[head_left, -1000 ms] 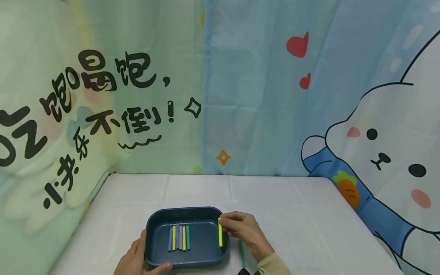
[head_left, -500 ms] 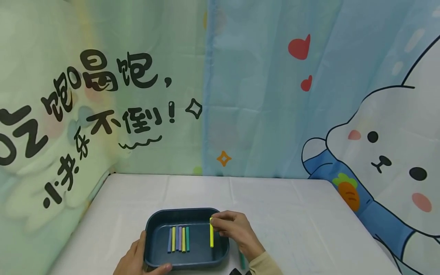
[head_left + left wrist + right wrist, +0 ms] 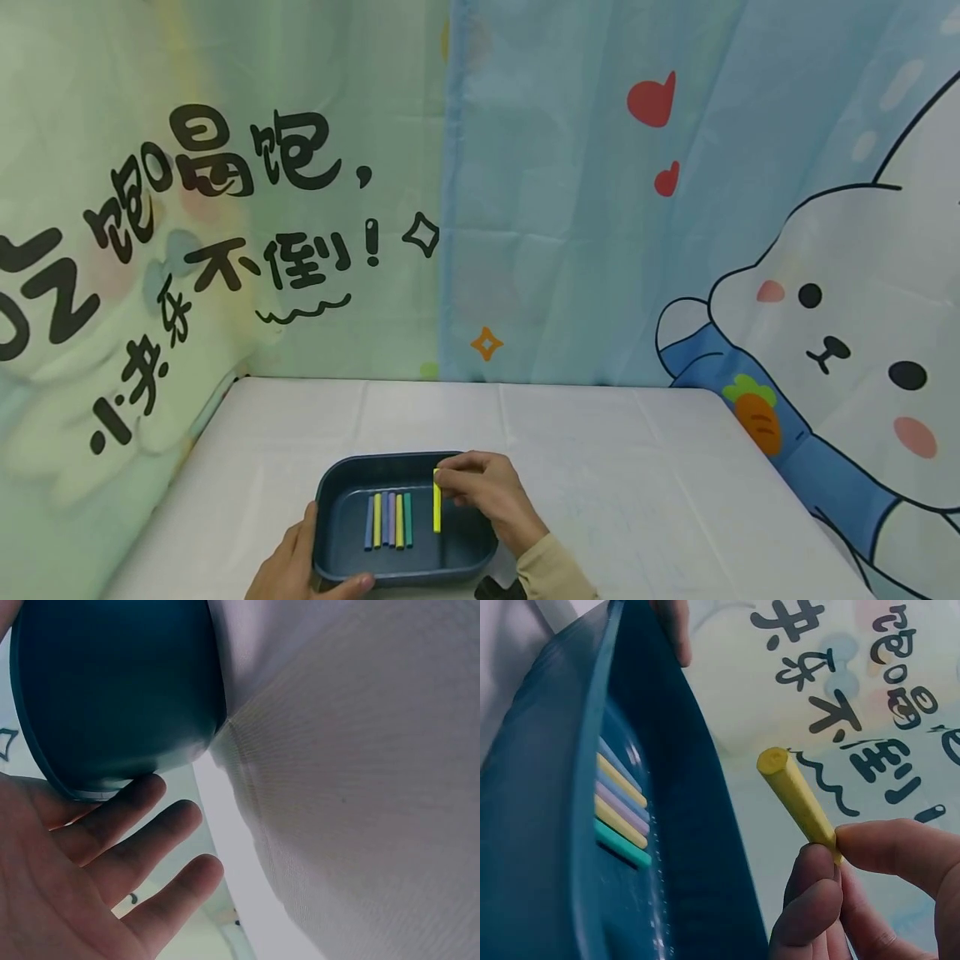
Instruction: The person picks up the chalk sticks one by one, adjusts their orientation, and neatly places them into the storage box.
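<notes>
In the head view, my right hand (image 3: 483, 492) pinches a yellow chalk stick (image 3: 437, 502) near its top end, holding it upright over the right half of a dark blue tray (image 3: 472, 554). The right wrist view shows this yellow chalk (image 3: 799, 796) between thumb and fingertips. Inside the tray, a row of several chalk sticks (image 3: 388, 521) in blue, yellow, purple and green lies left of the held one. My left hand (image 3: 288, 567) holds the tray's near left corner, thumb at the front rim and fingers along the left side. In the left wrist view, its other fingers (image 3: 150, 844) spread beside the tray wall.
The tray stands on a white-covered table (image 3: 637, 483). A printed curtain (image 3: 555, 208) hangs behind the table's far edge. A small black device (image 3: 498, 588) sits at my right wrist.
My right hand has moved left with the yellow chalk, from the tray's right wall toward the row. A green stick on the table right of the tray is now hidden by my arm.
</notes>
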The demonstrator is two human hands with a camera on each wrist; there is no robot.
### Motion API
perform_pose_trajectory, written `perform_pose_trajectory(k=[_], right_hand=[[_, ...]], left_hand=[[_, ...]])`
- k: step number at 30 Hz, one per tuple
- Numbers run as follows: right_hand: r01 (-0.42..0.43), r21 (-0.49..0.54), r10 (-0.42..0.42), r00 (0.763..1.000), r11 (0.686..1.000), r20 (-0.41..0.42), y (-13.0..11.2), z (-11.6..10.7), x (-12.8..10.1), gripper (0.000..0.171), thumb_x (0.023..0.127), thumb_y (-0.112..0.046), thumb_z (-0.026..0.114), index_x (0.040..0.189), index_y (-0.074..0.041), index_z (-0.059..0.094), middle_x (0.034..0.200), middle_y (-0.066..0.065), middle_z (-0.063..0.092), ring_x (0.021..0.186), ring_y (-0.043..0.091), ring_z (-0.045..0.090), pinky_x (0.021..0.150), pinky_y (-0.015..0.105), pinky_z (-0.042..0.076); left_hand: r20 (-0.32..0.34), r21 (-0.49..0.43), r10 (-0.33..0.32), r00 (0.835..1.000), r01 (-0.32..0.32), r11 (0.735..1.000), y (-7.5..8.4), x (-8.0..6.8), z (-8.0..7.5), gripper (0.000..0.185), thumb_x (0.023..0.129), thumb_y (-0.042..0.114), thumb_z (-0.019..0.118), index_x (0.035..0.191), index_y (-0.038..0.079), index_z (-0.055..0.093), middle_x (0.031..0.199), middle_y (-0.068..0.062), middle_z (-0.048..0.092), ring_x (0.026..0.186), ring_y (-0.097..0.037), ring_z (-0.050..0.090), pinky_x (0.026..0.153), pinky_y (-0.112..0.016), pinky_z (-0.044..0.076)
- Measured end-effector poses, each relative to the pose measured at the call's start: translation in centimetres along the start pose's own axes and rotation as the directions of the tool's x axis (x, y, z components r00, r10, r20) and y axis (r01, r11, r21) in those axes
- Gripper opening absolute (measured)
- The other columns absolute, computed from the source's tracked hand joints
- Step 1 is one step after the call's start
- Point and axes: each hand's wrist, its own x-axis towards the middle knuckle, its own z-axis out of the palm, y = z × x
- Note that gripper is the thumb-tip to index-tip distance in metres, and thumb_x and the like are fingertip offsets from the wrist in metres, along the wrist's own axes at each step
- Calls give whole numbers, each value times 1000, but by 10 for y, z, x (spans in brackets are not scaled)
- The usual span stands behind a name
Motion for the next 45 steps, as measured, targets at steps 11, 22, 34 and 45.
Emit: perform_pose_trajectory(k=[11,22,34,45], right_hand=[[-27,-36,25,999,999,-42,9,17,3,24,85,-18,80,103,-2,76,88,6,74,80,24,70,72,39,59],[-14,-82,9,998,997,-63,18,26,6,21,83,-15,80,100,-3,76,85,5,73,74,20,67,66,35,57],[2,-122,-12,997,992,-76,20,33,12,13,81,-10,80,92,-3,77,76,6,71,65,18,64,62,33,56],[-9,-240,-23,991,971,-132,27,40,20,9,78,-7,80,86,-5,77,69,4,69,60,16,63,56,32,55]], left_hand=[[9,21,-25,1000,24,999,1,1,1,147,62,91,66,157,-9,19,140,-35,46,116,-44,58,93,-63,51],[5,33,-22,1000,21,999,3,1,2,145,62,91,67,156,-10,20,139,-35,47,114,-44,58,94,-62,51],[7,39,-23,1000,23,999,5,0,0,144,63,90,67,156,-11,21,139,-36,47,114,-45,58,93,-63,51],[4,67,-14,1000,14,998,3,0,1,145,63,92,64,155,-12,21,139,-36,47,113,-45,59,92,-63,51]])
